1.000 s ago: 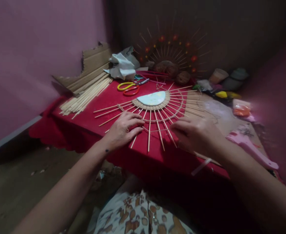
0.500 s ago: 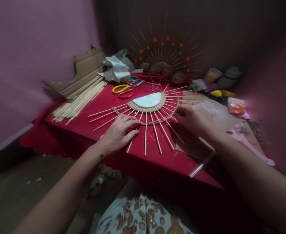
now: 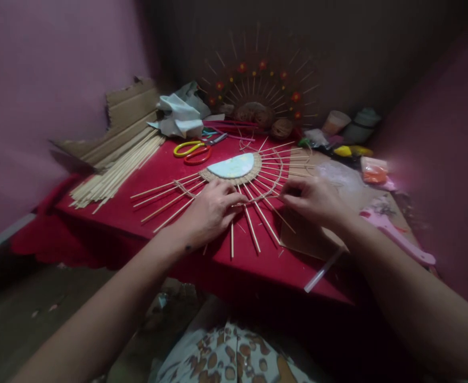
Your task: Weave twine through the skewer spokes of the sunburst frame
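A fan-shaped piece lies on the red cloth, with a pale blue half-round centre [image 3: 234, 166] edged in woven tan cord. Thin wooden sticks [image 3: 252, 229] spread out from it, and an arc of brown twine [image 3: 278, 178] runs across them. My left hand [image 3: 218, 207] rests over the front sticks, its thumb and fingers closed on the twine at a stick. Beside the right-hand sticks, my right hand [image 3: 313, 199] is closed in a pinch on a strand of twine drawn out to the right. Its fingertips are partly hidden.
Scissors [image 3: 194, 151] with yellow and red handles lie behind the fan piece. Loose sticks [image 3: 117, 170] and torn cardboard [image 3: 132, 109] are at left. Twine balls [image 3: 281, 128] and a flower-decorated fan piece [image 3: 262, 65] stand behind. A clear stick [image 3: 323, 270] and pink tool [image 3: 401, 239] lie at right.
My left hand has moved right along the twine, towards the front-middle sticks. My right hand stays near the right-hand sticks, now with a strand stretched towards it. The view has shifted slightly.
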Demonstrator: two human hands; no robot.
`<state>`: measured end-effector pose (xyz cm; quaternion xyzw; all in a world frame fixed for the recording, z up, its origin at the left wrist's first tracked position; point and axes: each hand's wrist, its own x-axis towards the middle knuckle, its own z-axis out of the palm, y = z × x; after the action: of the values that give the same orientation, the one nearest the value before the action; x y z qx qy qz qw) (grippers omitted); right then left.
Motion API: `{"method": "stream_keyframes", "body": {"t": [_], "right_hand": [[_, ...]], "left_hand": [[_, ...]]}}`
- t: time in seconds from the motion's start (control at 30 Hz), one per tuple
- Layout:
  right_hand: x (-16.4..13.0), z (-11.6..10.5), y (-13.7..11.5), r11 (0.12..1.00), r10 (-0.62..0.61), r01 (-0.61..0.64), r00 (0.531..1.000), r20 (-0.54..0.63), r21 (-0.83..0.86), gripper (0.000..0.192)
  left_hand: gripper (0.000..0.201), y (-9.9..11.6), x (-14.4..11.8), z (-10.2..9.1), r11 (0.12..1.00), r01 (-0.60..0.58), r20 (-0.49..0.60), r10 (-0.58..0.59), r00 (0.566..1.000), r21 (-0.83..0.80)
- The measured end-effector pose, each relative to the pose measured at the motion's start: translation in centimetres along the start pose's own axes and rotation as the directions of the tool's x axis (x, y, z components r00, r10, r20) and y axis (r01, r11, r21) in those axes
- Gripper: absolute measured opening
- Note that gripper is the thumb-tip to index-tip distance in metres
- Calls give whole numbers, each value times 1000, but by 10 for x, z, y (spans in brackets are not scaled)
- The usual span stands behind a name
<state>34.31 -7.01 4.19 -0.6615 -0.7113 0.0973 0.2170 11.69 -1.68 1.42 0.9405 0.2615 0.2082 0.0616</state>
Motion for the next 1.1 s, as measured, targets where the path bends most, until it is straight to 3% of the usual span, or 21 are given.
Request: {"method": "stream_keyframes", "body": {"t": [0.13,0.3,0.5,0.77,1.0,1.1], "right_hand": [[0,0,1,993,-50,33,987,152,113,12],[0,-2,5,987,-120,83,948,293,136,11],[-6,-11,0,947,-262,143,863,431,288,13],[-21,-14,-21,939,-343,290,759,554,184,13],[-22,-12,-19,940,-338,286,706,623,186,14],[-22,-12,-18,942,-329,287,701,632,171,16]], "left_hand": [[21,-1,11,6,1000,6,55,-4,998,-23],[18,-5,16,12,1000,9,79,-9,997,5],[19,-9,15,14,1000,-6,52,7,999,-15],[20,-9,16,12,999,-29,71,32,997,-40],[24,-19,15,12,989,-124,108,132,985,-77],[26,-20,17,11,996,-28,154,40,987,-81]]}}
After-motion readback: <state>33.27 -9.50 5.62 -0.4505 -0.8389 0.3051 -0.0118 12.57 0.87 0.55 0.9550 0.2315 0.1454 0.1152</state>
